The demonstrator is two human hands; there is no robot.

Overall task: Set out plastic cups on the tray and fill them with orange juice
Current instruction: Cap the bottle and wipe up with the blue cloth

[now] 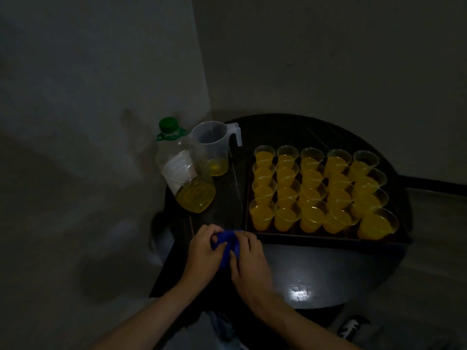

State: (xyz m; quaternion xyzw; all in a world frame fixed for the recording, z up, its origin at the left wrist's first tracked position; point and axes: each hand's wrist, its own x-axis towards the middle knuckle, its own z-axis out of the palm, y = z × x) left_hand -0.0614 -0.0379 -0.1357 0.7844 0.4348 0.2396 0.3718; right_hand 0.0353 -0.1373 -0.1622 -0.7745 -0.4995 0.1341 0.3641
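The dark rectangular tray [303,239] lies on the black round table [328,274], long axis running left to right. 20 clear plastic cups [313,215] stand on it mouths up, in 5 columns of 4, each holding orange juice. Left of it stand 1 clear plastic bottle [184,168] with a green cap and 1 clear plastic jug [212,145], handle pointing right, each with a little juice. Near the tray's near left corner, the left hand [202,251] and right hand [249,263] pinch 1 crumpled blue item [225,245] in curled fingers
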